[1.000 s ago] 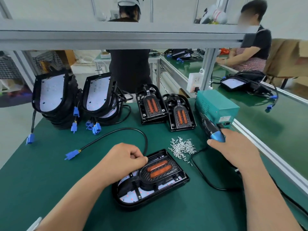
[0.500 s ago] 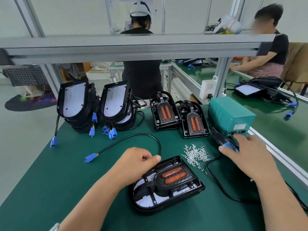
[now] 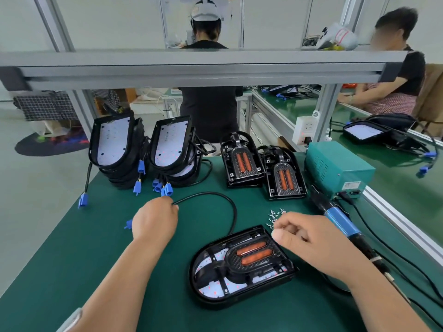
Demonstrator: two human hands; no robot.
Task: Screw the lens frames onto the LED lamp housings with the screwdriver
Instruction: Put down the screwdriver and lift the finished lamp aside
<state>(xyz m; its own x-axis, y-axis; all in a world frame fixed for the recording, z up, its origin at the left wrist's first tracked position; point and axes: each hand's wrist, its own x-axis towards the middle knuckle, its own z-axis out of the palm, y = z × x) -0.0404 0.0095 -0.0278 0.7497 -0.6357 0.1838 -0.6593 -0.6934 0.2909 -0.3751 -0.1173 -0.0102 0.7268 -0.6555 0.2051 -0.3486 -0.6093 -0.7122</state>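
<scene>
Here the left hand (image 3: 154,222) pinches the round black cable (image 3: 208,193), the right hand (image 3: 309,245) curls over tiny silver screws (image 3: 275,215), grip unclear, beside the D-shaped lamp housing (image 3: 195,276) bearing its textured lens frame (image 3: 254,254), the blue-sleeved screwdriver (image 3: 340,221) lying alongside.

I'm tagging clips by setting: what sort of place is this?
Most likely a lamp assembly line in a factory: stacked housings, a pile of screws beside an electric screwdriver, and a worker at the next bench.

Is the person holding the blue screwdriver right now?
No, the screwdriver lies on the green mat beside the right hand, which is curled over the loose screws.
</scene>
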